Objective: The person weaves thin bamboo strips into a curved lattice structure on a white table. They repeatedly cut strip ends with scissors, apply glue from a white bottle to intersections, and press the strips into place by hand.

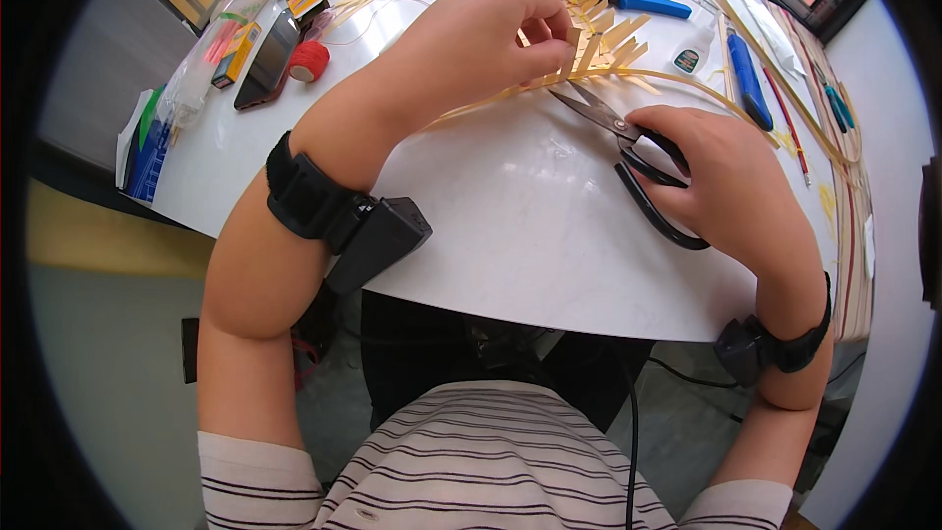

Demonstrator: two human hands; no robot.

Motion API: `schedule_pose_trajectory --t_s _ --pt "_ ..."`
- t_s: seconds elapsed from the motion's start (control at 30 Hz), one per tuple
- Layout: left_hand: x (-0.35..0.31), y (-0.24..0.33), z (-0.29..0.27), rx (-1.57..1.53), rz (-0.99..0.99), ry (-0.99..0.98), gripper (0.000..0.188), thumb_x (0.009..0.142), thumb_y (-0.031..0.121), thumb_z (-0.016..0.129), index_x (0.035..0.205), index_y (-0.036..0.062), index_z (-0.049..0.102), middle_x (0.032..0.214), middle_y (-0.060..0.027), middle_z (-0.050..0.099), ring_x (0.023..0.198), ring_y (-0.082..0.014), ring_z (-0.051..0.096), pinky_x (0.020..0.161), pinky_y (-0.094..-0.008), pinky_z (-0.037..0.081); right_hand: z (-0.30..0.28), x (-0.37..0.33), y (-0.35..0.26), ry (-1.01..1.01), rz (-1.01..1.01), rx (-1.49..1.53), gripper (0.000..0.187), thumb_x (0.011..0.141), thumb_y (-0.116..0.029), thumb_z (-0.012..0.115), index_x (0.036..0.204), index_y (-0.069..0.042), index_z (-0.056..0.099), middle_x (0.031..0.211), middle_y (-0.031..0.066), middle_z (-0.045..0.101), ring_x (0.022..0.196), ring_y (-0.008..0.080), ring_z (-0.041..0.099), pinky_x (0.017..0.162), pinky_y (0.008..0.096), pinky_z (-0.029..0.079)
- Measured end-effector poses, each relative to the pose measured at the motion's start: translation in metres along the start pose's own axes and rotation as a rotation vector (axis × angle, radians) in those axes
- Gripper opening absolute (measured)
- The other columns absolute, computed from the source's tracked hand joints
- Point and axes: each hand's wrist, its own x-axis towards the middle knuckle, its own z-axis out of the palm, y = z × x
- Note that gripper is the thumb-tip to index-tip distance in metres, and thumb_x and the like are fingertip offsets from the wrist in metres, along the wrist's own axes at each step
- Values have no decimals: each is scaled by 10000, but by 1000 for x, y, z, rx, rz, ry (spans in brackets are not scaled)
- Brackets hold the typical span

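Clock: read from the middle of the bare tabletop, 12 pointing away from the wearer.
Tabletop (491, 196): white, glossy, near edge curving across 6 o'clock; carries all items below.
Strip piece (613, 39): at 1 o'clock; short, flat, pale-yellow strips, crossed and fanned out along a long curved strip (677, 78).
Right hand (721, 162): at 3 o'clock; grip grasping the scissors, fingers and thumb around the handles.
Left hand (481, 39): at 12 o'clock; grip pinching the strip piece at its left part, thumb and fingertips beside a short upright strip.
Scissors (622, 127): between 2 and 3 o'clock; blades parted, pointing towards 11, handles spread.
Blue-handled tool (655, 5): at 1 o'clock, beyond the strip piece.
Phone (267, 59): dark, at 10 o'clock.
White bottle (693, 51): at 2 o'clock.
Red ball (309, 61): at 10 o'clock, just beside the phone.
Blade tips: near the curved strip, below the left fingertips; contact cannot be told.
Step, judged: lining up a cut.
Next move, judged: would call for a steady pinch, fingertips clear of the blades.
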Motion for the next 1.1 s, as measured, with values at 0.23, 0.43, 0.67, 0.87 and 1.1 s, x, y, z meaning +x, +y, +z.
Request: schedule_pose_trajectory --t_s 0.23,0.43,0.67,0.87,1.1 --pt "-1 -7 -5 -37 -55 -63 188 950 174 690 1029 4 675 852 -34 697 742 -87 641 685 -228 509 -20 -5 7 89 69 175 554 744 -242 894 1187 -81 604 729 19 504 633 104 423 566 264 335" --pt "3 0 -5 -23 -16 -80 191 955 176 693 1027 0 670 860 -33 689 763 -82 640 706 -226 520 -68 -28 68 289 -21 295 744 768 -503 849 1332 -90 594 949 49 604 804 120 600 711 213 474" --pt "1 -1 -6 -75 -51 -104 174 961 143 680 1034 -13 661 865 -24 683 741 -74 629 704 -217 521 -93 -44 146 387 313 189 474 972 -277 685 1404 -108 587 1062 119 682 979 141 678 799 221 532" --pt "-2 1 -9 -53 -83 -111 162 959 125 673 1037 -17 660 846 -19 667 727 -74 626 698 -214 520 -54 -29 185 193 585 -119 404 901 -152 691 1300 -108 647 995 82 653 876 162 604 796 275 497" --pt "-2 3 -11 -45 -71 -109 218 948 157 699 1076 -19 689 853 -35 684 741 -82 637 698 -221 522 -38 -25 194 137 646 14 454 855 -178 737 1294 -95 654 1045 142 629 935 225 621 828 328 509"
